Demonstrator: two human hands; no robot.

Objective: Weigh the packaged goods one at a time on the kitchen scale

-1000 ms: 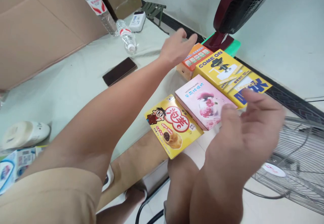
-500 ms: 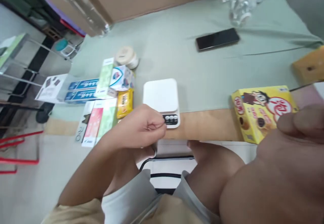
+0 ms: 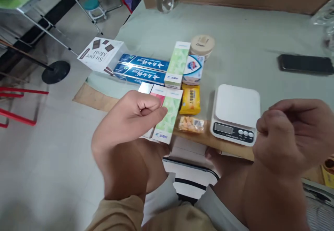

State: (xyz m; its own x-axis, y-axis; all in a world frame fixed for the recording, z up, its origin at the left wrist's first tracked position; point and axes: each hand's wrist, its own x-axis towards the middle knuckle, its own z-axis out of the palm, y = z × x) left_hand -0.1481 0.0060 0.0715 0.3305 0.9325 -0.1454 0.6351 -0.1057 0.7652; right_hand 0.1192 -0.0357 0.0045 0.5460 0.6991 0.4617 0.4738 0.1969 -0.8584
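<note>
both hands (image 3: pixel 127 119) near table edge (image 3: pixel 206 139)

The person wears a loose tan short-sleeved top (image 3: pixel 180 218) and pale grey shorts (image 3: pixel 159 197) with wide legs.

Wht digital scale (image 3: pixel 237 106): flat on counter (image 3: pixel 250 32) nr edge, display + btns on near side. Grn/wht box (image 3: pixel 171 114): long, lying flat, partly hidden.

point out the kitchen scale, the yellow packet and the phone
kitchen scale (image 3: pixel 237 105): head view, on its white top plate
yellow packet (image 3: pixel 191 99): head view, on the middle of its wrapper
phone (image 3: pixel 305 64): head view, on its dark screen
</note>
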